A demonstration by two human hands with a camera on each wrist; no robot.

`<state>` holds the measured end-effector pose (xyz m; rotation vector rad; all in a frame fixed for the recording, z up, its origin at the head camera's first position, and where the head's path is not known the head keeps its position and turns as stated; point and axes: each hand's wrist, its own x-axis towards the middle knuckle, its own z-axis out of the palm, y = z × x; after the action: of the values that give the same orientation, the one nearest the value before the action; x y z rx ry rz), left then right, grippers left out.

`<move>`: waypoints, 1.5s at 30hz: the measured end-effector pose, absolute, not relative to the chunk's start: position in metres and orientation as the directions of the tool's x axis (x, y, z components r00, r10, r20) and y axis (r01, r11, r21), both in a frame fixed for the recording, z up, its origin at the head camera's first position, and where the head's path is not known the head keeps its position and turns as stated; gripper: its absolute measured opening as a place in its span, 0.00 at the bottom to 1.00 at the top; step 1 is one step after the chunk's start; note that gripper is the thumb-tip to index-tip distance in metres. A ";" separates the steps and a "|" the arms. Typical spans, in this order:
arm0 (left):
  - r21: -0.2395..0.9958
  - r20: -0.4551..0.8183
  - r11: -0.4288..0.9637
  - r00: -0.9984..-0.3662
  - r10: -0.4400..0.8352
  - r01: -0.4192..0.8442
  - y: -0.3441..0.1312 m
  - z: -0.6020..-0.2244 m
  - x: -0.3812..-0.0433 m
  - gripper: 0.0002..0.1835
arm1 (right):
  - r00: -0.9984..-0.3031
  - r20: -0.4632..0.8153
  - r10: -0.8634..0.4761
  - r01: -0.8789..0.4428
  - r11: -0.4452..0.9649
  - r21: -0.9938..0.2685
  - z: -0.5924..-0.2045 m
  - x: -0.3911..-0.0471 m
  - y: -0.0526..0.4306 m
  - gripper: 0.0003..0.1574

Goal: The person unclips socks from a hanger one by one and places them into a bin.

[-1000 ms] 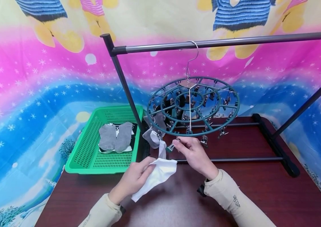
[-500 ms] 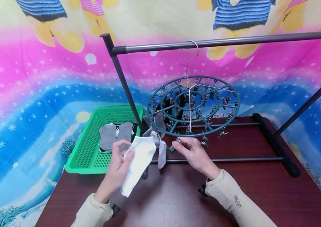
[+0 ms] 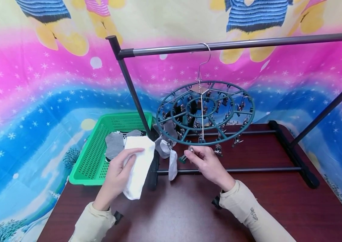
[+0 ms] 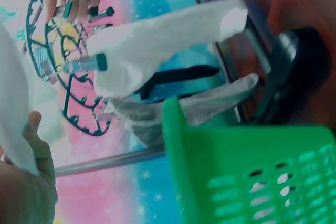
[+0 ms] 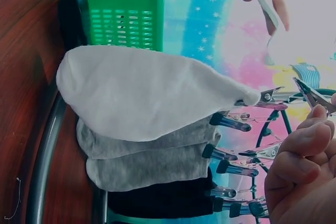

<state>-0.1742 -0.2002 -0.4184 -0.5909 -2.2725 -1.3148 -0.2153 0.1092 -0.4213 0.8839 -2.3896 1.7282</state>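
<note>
My left hand (image 3: 114,176) holds a white sock (image 3: 142,168) between thumb and fingers, its cuff up and its toe hanging down, overlapping the basket's right side in the head view. My right hand (image 3: 210,164) pinches a metal clip (image 3: 184,157) with green tips at the front rim of a round green clip hanger (image 3: 229,137). In the right wrist view that clip (image 5: 311,97) has nothing in its jaws. Another white sock (image 5: 147,93) hangs clipped beside it, with grey socks (image 5: 152,166) and a black sock (image 5: 163,200) behind.
A green basket (image 3: 105,182) with grey socks (image 3: 114,144) and darker pieces stands on the left of the brown table (image 3: 186,215). The hanger hooks over the top bar (image 3: 249,44) of a dark metal rack. A base bar (image 3: 258,170) runs low across the table. Printed cloth (image 3: 38,107) lines the back.
My left hand has drawn the white sock left and up, away from the hanging white sock, and turned it cuff up. My right hand stays at the clip.
</note>
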 end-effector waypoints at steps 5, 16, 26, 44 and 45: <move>0.702 0.543 0.475 -0.830 0.125 0.531 -0.208 -0.408 -0.180 0.29 | -0.837 0.362 -0.410 -0.476 0.219 -0.852 -0.421 -0.215 0.111 0.23; 0.691 0.414 0.614 -0.905 0.097 0.382 -0.245 -0.383 -0.213 0.50 | -0.840 0.348 -0.417 -0.461 0.208 -0.863 -0.422 -0.215 0.115 0.22; 0.696 0.323 0.669 -0.946 0.033 0.261 -0.261 -0.377 -0.265 0.60 | -0.844 0.337 -0.418 -0.454 0.219 -0.864 -0.423 -0.215 0.114 0.21; 0.843 -0.062 0.536 -0.998 0.013 -0.045 -0.240 -0.401 -0.341 0.60 | -0.840 0.333 -0.428 -0.456 0.223 -0.862 -0.421 -0.216 0.112 0.21; 0.866 -0.092 0.494 -0.996 0.017 -0.072 -0.239 -0.402 -0.344 0.59 | -0.839 0.333 -0.430 -0.456 0.223 -0.862 -0.421 -0.216 0.112 0.21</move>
<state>-0.3442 -0.2389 -0.4020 0.0515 -2.7906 -1.6244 -0.2160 0.1118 -0.4211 0.8827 -2.4380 1.7321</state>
